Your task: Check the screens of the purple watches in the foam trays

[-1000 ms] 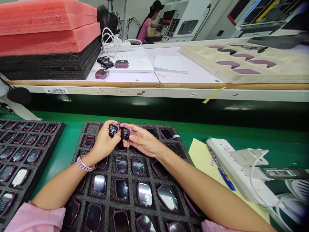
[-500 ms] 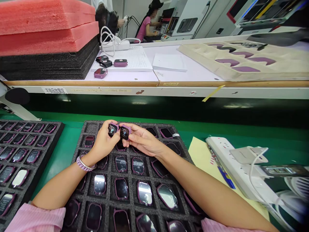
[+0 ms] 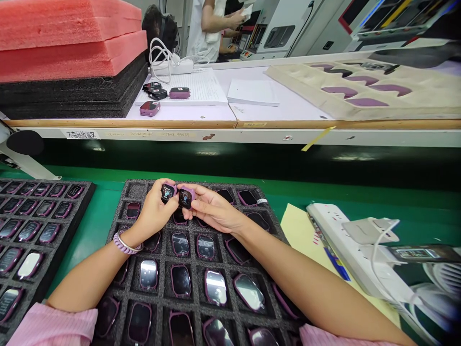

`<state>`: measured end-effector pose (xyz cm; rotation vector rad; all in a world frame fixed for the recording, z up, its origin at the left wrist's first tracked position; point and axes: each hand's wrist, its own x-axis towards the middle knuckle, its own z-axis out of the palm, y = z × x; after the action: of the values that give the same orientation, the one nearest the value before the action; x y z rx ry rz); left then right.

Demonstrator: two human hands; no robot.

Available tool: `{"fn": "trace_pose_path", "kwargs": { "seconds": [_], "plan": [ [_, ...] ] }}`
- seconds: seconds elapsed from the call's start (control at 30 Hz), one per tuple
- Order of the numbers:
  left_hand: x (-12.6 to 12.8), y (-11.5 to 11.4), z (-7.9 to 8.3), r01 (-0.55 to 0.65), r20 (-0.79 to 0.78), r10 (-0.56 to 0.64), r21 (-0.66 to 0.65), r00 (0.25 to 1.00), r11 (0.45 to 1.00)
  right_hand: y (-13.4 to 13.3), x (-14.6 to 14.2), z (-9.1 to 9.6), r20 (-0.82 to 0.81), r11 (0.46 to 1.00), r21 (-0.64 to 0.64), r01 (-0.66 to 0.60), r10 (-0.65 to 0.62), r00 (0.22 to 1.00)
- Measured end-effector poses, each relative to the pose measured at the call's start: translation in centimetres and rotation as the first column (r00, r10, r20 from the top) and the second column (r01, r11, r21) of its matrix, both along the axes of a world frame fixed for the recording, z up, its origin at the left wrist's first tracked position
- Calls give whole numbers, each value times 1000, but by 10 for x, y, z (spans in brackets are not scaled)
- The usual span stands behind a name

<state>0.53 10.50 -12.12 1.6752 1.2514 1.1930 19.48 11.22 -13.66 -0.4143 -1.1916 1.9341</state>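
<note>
My left hand (image 3: 153, 211) is closed round a small purple watch body (image 3: 167, 192) with a lit dark screen. My right hand (image 3: 212, 209) pinches a second purple watch body (image 3: 186, 198) right beside it. Both are held side by side, touching, above the far rows of a black foam tray (image 3: 196, 288). The tray's pockets hold several more purple watch bodies with glossy screens. A beaded bracelet (image 3: 124, 244) circles my left wrist.
A second black foam tray (image 3: 34, 226) of watch bodies lies at the left. A white power strip (image 3: 345, 245) with a plugged charger and yellow paper sit at the right. The raised shelf carries pink and black foam sheets (image 3: 72, 57), loose watch bodies and a notepad. People stand behind.
My hands and the two watch bodies have barely moved. In the background a person in a white top has stepped in front of the seated worker.
</note>
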Motion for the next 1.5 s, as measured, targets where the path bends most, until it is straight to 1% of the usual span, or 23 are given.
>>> {"fn": "trace_pose_path", "kwargs": {
  "seconds": [0.1, 0.17, 0.2, 0.27, 0.33, 0.37, 0.43, 0.5, 0.63, 0.7, 0.8, 1.2, 1.4, 1.5],
  "plan": [
    [0, 2, 2, -15, 55, 17, -31, 998, 999, 2, 0, -1, -25, 1000, -26, -1, 1, 1000],
    [1, 4, 5, -19, 140, 38, -136, 989, 991, 4, 0, -2, -27, 998, -64, 19, -20, 999],
    [1, 4, 7, 1, 204, 45, -221, 978, 975, 6, 1, -3, -22, 995, -92, 39, -41, 999],
    [1, 5, 12, 94, 364, 61, -394, 929, 914, 9, 1, -4, -13, 985, -148, 87, -90, 996],
    [1, 6, 15, 181, 491, 95, -484, 866, 856, 12, 2, -5, -8, 974, -189, 124, -128, 992],
    [1, 6, 16, 201, 525, 108, -497, 844, 844, 13, 3, -5, -4, 971, -200, 134, -137, 991],
    [1, 5, 16, 202, 534, 110, -491, 838, 848, 15, 5, -5, 10, 968, -201, 150, -151, 989],
    [1, 5, 15, 205, 515, 72, -461, 854, 863, 14, 6, -3, 29, 969, -178, 172, -169, 985],
    [2, 3, 15, 228, 492, -10, -387, 871, 893, 10, 8, 5, 70, 971, -68, 228, -223, 972],
    [2, 2, 15, 222, 483, -20, -364, 875, 905, 8, 8, 8, 89, 968, -13, 250, -248, 965],
    [2, 3, 15, 227, 478, -30, -360, 878, 905, 5, 8, 10, 118, 962, 33, 270, -272, 955],
    [1, 4, 13, 272, 512, -60, -350, 857, 897, 2, 5, 6, 172, 954, 110, 278, -293, 940],
    [1, 3, 14, 275, 508, -73, -335, 858, 901, 2, 6, 6, 174, 953, 119, 277, -295, 940],
    [2, 4, 13, 269, 501, -72, -332, 863, 904, 2, 7, 6, 150, 953, 136, 272, -291, 945]
  ]
}}
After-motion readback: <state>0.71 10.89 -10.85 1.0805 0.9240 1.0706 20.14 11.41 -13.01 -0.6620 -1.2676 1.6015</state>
